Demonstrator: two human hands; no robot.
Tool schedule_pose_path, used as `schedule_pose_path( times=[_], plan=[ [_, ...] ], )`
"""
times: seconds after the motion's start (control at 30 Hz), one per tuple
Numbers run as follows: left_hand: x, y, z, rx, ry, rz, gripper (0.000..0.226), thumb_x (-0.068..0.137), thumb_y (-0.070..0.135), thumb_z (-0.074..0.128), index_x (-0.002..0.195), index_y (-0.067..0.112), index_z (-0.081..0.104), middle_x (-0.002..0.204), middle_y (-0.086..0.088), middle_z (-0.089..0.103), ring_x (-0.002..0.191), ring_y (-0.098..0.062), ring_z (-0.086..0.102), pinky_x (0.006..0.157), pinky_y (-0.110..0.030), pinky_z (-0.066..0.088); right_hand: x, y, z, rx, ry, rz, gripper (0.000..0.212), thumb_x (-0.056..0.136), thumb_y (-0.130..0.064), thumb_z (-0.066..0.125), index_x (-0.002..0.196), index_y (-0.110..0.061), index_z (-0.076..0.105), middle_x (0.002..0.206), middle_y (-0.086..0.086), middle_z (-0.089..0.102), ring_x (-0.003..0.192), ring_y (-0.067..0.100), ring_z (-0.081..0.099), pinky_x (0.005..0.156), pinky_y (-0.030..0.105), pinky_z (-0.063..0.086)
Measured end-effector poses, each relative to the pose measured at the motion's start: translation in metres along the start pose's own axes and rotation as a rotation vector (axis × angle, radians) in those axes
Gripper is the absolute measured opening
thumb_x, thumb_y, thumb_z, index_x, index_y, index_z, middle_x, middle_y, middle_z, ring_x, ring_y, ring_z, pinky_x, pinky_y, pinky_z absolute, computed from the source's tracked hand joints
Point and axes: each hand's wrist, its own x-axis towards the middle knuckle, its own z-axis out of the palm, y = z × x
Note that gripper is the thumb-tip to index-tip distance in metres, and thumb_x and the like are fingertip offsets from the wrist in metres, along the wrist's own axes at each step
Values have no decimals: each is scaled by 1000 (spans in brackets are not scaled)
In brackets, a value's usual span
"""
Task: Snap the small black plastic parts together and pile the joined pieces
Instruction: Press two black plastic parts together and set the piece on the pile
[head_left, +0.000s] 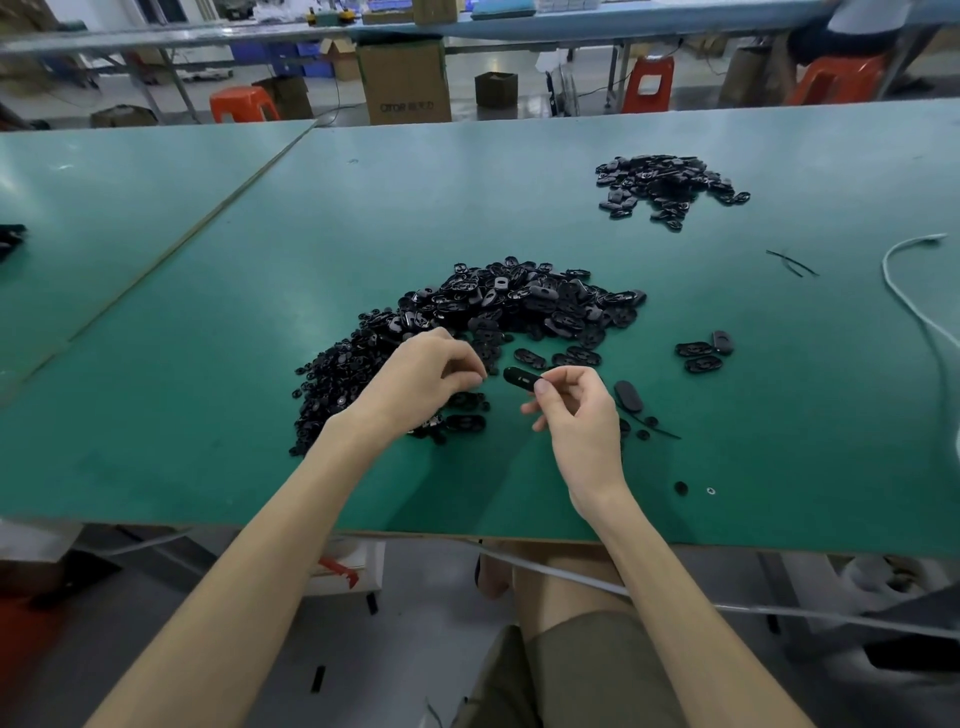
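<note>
Head view, the only one.

Right hand (576, 410): thumb and forefinger pinch one end of an oval black shell (522, 378), lifted just above the green bench (208, 322), its free end pointing at the left hand.

Left hand (431, 374): fingers curled, tips close to the shell and over the near edge of the main heap (509, 306). Cannot tell whether a small mating part is pinched between them; the tips are too dark and small to read.

Main heap: large, loose and unsorted. Oval shells lie on its far and right side, smaller round pieces (332, 379) on the left.

Far pile (670, 187): well apart, toward the back right. Judged to be the joined pieces, though this cannot be confirmed.

Strays: three ovals (704, 353) right of the heap, a single oval (628, 396) just beside the right hand, and a few tiny round bits (680, 487) near the front edge. A white cable (904, 301) runs along the right side.

Progress, as a judgement: early to middle. The far pile is clearly smaller than the unworked heap, so most parts remain. The step in hand looks like bringing two halves together for a snap, not yet seated.
</note>
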Motion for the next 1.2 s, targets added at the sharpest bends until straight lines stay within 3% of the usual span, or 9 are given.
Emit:
schedule_pose_path(
  times=[0.1, 0.2, 0.43, 0.67, 0.8, 0.93, 1.0, 1.13, 1.2],
  plan=[
    [-3, -1, 6, 100, -27, 16, 9, 96, 25, 73, 103, 22, 79, 104, 1, 61, 102, -18, 56, 97, -37, 46, -1, -1, 0, 4, 3, 0, 9, 103, -7, 60, 99, -15, 59, 89, 5, 70, 74, 9, 72, 63, 21, 54],
    [-3, -1, 13, 185, -8, 29, 10, 95, 31, 73, 102, 25, 77, 105, 4, 62, 107, -19, 54, 100, -34, 37, -1, -2, 0, 4, 2, 2, 8, 103, -7, 61, 99, -13, 60, 89, 7, 70, 73, 8, 71, 63, 21, 53],
    [-2, 1, 11, 336, -42, 3, 13, 97, 21, 70, 105, 30, 73, 104, 12, 64, 106, -16, 47, 88, -31, 17, -2, -4, 0, -9, 3, 7, 7, 102, -7, 62, 99, -13, 61, 88, 5, 70, 73, 9, 72, 63, 21, 54],
    [-5, 8, 16, 418, -16, 46, 7, 96, 31, 70, 101, 26, 70, 104, 7, 60, 107, -18, 51, 103, -39, 22, -3, -5, 0, -5, 6, 8, 7, 102, -7, 63, 99, -13, 61, 86, 3, 70, 73, 11, 72, 63, 22, 54],
    [-5, 7, 19, 406, -22, 37, 5, 97, 29, 70, 98, 26, 66, 103, 6, 49, 109, -18, 47, 105, -39, 20, -4, -5, 0, -1, 10, 9, 7, 102, -7, 63, 99, -13, 61, 85, 2, 69, 73, 11, 72, 62, 22, 54],
    [-5, 6, 21, 384, -4, 43, 14, 99, 27, 66, 92, 26, 54, 101, 7, 52, 108, -17, 47, 103, -38, 20, -4, -5, 0, 1, 13, 6, 7, 102, -6, 62, 99, -13, 61, 86, 2, 69, 72, 10, 72, 63, 23, 54],
    [-7, 9, 25, 246, 73, 30, 13, 100, 22, 64, 93, 24, 54, 95, 9, 57, 100, -16, 52, 99, -37, 26, -4, -5, 0, 6, 18, -1, 8, 102, -5, 62, 102, -13, 62, 89, 3, 69, 71, 10, 71, 63, 23, 55],
    [-5, 26, 36, -472, 218, -100, 8, 97, 8, 69, 96, 9, 61, 85, -4, 69, 74, -12, 61, 76, -24, 48, -3, -5, -1, 11, 34, -13, 12, 102, -6, 61, 108, -16, 63, 91, 3, 71, 72, 11, 71, 64, 23, 55],
    [-5, 31, 43, -679, 270, -136, 6, 97, 3, 67, 102, 4, 63, 83, -8, 69, 71, -10, 64, 71, -20, 50, -3, -5, -1, 24, 55, -16, 13, 102, -6, 61, 109, -17, 64, 93, 4, 72, 73, 12, 72, 64, 23, 55]
  ],
)
